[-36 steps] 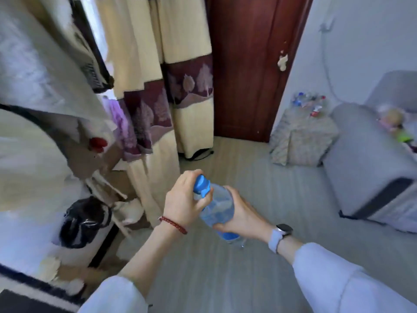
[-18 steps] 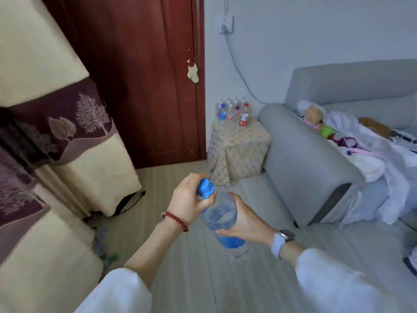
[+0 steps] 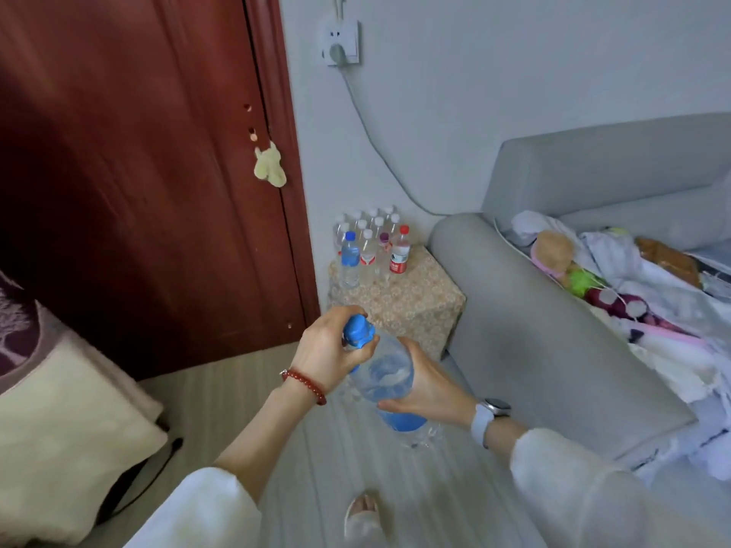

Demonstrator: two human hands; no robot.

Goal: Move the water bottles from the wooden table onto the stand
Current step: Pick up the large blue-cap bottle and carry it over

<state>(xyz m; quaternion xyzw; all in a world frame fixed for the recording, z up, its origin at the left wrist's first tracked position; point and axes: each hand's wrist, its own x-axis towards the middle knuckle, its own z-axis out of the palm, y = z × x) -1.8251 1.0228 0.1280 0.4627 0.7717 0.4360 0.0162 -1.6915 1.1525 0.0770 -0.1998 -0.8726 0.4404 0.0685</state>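
Foot (image 3: 366,512) in a light slipper shows at the bottom edge, on the pale striped floor (image 3: 245,393). Above it, both hands hold one clear water bottle (image 3: 385,375) in mid-air, tilted, cap up and to the left. The left hand (image 3: 330,355), with a red bead bracelet (image 3: 304,385) at the wrist, has its grip curled round the neck just under the blue cap (image 3: 358,331). The right hand (image 3: 429,387), with a watch (image 3: 488,415) at the wrist, has its grip wrapped round the body above the blue label. Farther off, a stand (image 3: 411,300) draped in patterned cloth sits between a dark red door (image 3: 138,172) and a grey sofa (image 3: 553,330). More bottles (image 3: 370,243) stand upright in a cluster on its surface.
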